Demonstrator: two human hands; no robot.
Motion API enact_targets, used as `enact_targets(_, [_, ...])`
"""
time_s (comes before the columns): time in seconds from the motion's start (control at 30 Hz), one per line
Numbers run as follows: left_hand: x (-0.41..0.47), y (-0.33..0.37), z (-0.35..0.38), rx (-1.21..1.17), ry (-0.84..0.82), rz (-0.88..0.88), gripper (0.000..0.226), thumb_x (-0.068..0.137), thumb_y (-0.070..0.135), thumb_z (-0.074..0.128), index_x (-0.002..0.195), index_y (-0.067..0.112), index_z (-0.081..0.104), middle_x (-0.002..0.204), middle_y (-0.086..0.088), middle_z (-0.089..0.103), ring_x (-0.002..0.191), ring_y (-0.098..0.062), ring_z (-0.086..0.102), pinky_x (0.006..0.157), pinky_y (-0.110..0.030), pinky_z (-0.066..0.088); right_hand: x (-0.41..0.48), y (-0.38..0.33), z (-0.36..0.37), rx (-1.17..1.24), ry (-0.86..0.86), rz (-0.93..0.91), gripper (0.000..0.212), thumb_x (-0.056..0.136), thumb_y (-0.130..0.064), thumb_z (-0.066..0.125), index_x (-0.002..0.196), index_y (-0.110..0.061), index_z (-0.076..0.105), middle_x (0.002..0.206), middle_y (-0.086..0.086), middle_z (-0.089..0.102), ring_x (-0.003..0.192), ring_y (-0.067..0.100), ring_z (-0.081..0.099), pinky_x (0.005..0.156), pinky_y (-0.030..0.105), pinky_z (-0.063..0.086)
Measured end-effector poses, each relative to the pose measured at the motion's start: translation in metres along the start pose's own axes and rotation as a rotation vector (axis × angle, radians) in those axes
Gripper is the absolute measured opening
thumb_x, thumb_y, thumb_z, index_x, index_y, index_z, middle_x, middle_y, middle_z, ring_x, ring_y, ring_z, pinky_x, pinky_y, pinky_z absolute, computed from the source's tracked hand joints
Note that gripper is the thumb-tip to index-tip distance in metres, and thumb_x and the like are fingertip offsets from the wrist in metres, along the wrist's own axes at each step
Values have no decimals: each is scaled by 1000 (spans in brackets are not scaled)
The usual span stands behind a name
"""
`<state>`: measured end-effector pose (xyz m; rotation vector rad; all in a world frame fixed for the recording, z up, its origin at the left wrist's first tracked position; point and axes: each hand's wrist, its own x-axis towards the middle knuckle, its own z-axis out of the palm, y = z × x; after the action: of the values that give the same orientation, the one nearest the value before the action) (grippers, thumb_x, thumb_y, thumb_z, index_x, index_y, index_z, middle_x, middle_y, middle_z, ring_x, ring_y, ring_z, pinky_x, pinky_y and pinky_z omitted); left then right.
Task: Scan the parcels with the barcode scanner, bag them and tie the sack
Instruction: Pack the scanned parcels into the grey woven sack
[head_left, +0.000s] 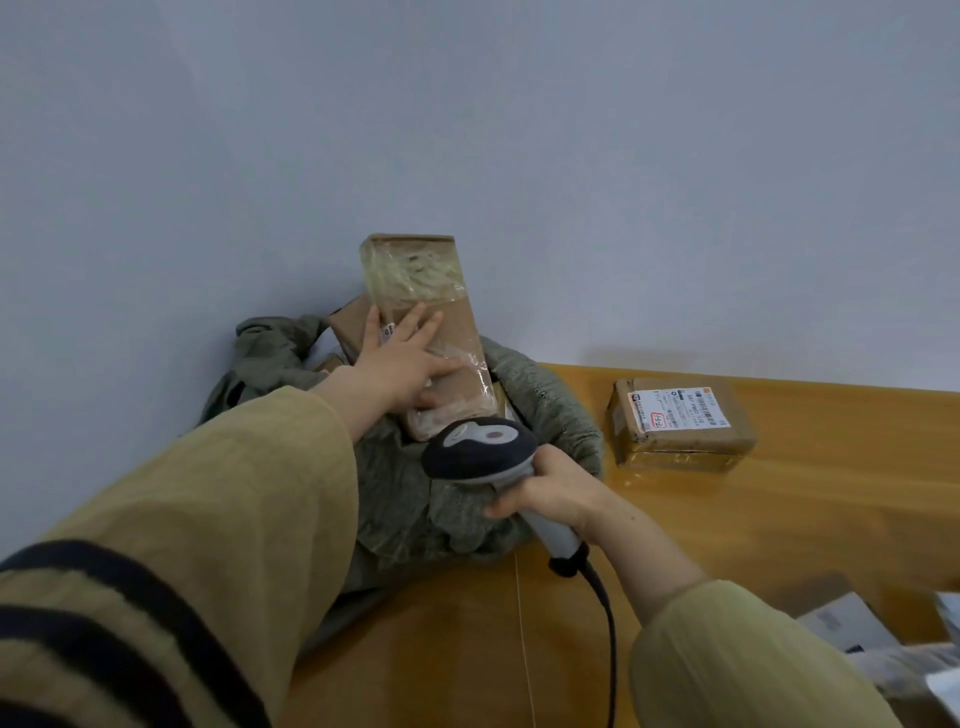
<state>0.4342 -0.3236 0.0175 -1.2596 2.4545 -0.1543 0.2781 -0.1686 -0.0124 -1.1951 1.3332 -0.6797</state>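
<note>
A tall taped cardboard parcel (421, 291) stands upright in the mouth of a grey-green sack (545, 400) against the wall. My left hand (402, 364) lies on the parcel's front face, fingers spread around it. Other parcels (350, 317) peek out of the sack behind it. My right hand (550, 493) grips the handle of a black and grey barcode scanner (478, 449), whose head is just below the tall parcel. A small cardboard parcel with a white label (680, 423) lies on the wooden table to the right of the sack.
The wooden table (779, 519) runs along a plain wall. The scanner's black cable (608, 623) trails toward the near edge. More parcels, white and cardboard, (857, 629) sit at the lower right corner.
</note>
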Motion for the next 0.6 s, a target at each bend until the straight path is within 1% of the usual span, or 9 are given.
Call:
enact_targets(0.1, [-2, 1, 0, 12, 20, -8, 65, 91, 46, 52, 146, 47, 17, 158, -6, -18, 142, -25, -26, 108, -64, -14, -10, 0, -9, 79, -149, -68, 45, 71, -1, 71, 110, -23, 61, 107, 3, 69, 106, 18, 62, 91, 26, 48])
enact_targets(0.13, [-3, -1, -1, 21, 26, -13, 68, 91, 46, 53, 147, 46, 14, 157, -7, -19, 142, -25, -26, 108, -63, -14, -13, 0, -13, 100, -193, -101, 50, 68, -5, 71, 115, -20, 59, 108, 5, 70, 107, 19, 62, 89, 28, 49])
enact_targets(0.2, [-8, -5, -3, 32, 23, -20, 74, 90, 46, 55, 148, 44, 8, 157, -8, -20, 143, -23, -24, 108, -62, -13, -15, 3, -25, 179, -181, -172, 60, 62, -14, 74, 119, -13, 58, 107, 8, 70, 107, 25, 63, 89, 37, 48])
enact_targets(0.27, [-18, -10, -6, 32, 9, -15, 80, 89, 48, 56, 150, 41, 5, 158, -8, -17, 145, -22, -18, 109, -60, -11, -13, 7, -40, 355, -114, -227, 63, 57, -17, 79, 116, -6, 59, 103, 11, 71, 102, 31, 63, 89, 47, 48])
enact_targets(0.3, [-24, -11, -6, 38, -1, -7, 81, 88, 50, 56, 150, 39, 4, 158, -8, -16, 146, -22, -15, 110, -60, -9, -11, 9, -48, 461, -104, -237, 64, 55, -16, 82, 114, -4, 61, 101, 13, 71, 96, 30, 65, 86, 48, 50])
enact_targets(0.4, [-38, -7, -1, 87, -17, 9, 81, 90, 49, 53, 151, 33, 2, 158, -8, -18, 146, -22, -14, 113, -60, -6, -3, 12, -58, 660, -193, -241, 64, 49, -17, 90, 107, -4, 66, 98, 16, 72, 78, 24, 65, 71, 40, 56])
enact_targets(0.47, [-40, -4, 3, 113, -13, 48, 82, 89, 48, 56, 151, 33, 4, 157, -7, -19, 145, -22, -15, 114, -57, -7, 4, 10, -51, 738, -318, -229, 56, 54, -11, 88, 106, -2, 68, 99, 19, 71, 82, 26, 66, 76, 45, 57])
enact_targets(0.53, [-38, -1, 1, 125, -33, 125, 82, 87, 42, 61, 151, 34, 9, 159, -6, -14, 146, -20, -11, 115, -53, -8, 11, 1, -44, 774, -380, -242, 51, 60, -3, 82, 109, 0, 68, 101, 21, 70, 91, 30, 67, 79, 48, 57])
enact_targets(0.6, [-39, 1, -4, 113, -45, 196, 78, 86, 36, 64, 149, 34, 19, 160, -3, 6, 147, -20, 3, 116, -46, -4, 21, -8, -49, 731, -275, -224, 47, 58, 1, 78, 104, 2, 69, 101, 21, 69, 92, 29, 68, 75, 40, 58])
